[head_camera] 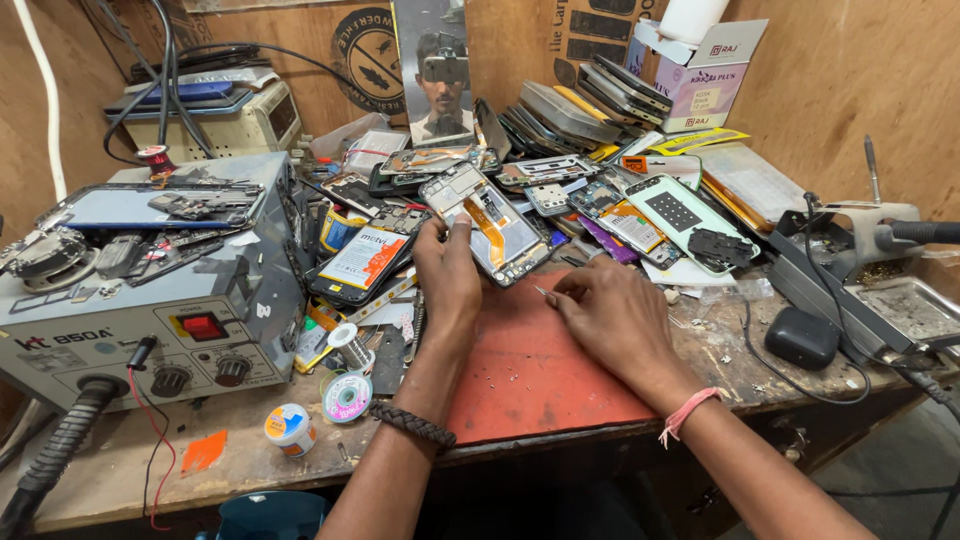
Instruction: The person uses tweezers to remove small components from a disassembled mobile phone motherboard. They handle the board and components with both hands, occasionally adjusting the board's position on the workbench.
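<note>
So, current state:
left hand [447, 272]: raised over the far edge of the red mat [540, 370], fingers and thumb curled around the near end of an opened phone [485, 222]; braided dark band on the wrist.
opened phone: back cover off, board and orange flex cable exposed, tilted up, far end pointing away toward the pile of phone parts [600, 150]; only its near end sits between the fingertips, the rest sticks out past them.
right hand [610, 312]: resting knuckles-up on the mat, fingers pinched narrow on a thin metal tool [542, 291]; pink thread on the wrist.
thin metal tool: tip pokes out left of the fingertips, just below the phone's near corner, close but apart from it.
left of mat: grey rework station [150, 290] with red switch, solder wick spools [347, 372] beside it.
right of mat: small black case [801, 338], metal tray [912, 308].
</note>
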